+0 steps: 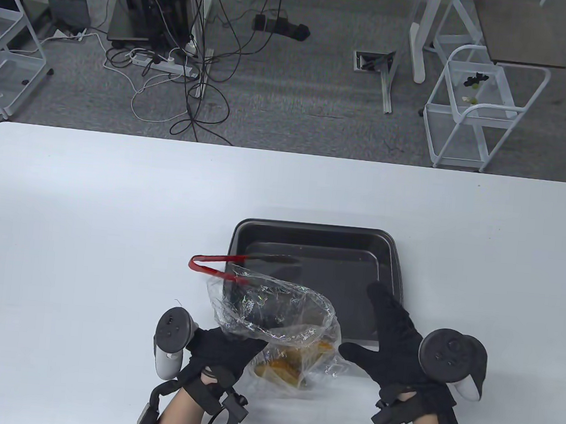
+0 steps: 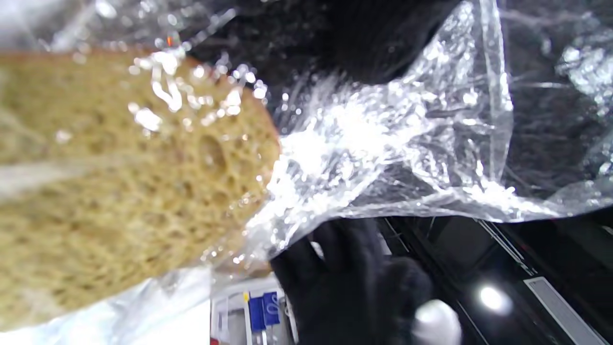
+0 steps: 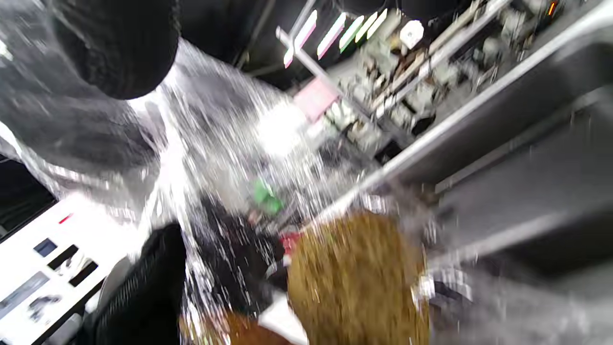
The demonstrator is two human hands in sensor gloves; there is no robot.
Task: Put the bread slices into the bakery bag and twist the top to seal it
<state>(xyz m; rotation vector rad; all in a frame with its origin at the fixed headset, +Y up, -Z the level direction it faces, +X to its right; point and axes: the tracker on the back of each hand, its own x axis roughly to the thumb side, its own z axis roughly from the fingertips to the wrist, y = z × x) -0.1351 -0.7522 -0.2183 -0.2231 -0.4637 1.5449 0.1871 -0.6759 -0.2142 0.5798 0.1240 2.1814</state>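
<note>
The left hand is gripping the near left side of the bakery bag, its fingers hidden behind the crinkled film, so exactly how they lie cannot be told. The right hand is hanging open beside the bag, fingers spread and straight, thumb reaching toward the plastic and holding nothing.

The bag is standing at the near edge of the table, mouth gaping wide and facing up and away. The bread slices are lying at its bottom; the left wrist view is showing one slice pressed close against the film. By my reading the loading is done and the sealing is starting: the next move is calling for the right hand to gather the loose mouth above the bread while the left steadies the body, then to twist.

Just behind the bag, the dark baking tray is sitting bare of bread, with red-handled tongs resting across its left rim. The tongs are lying close to the bag's far lip and could snag the film during gathering.
</note>
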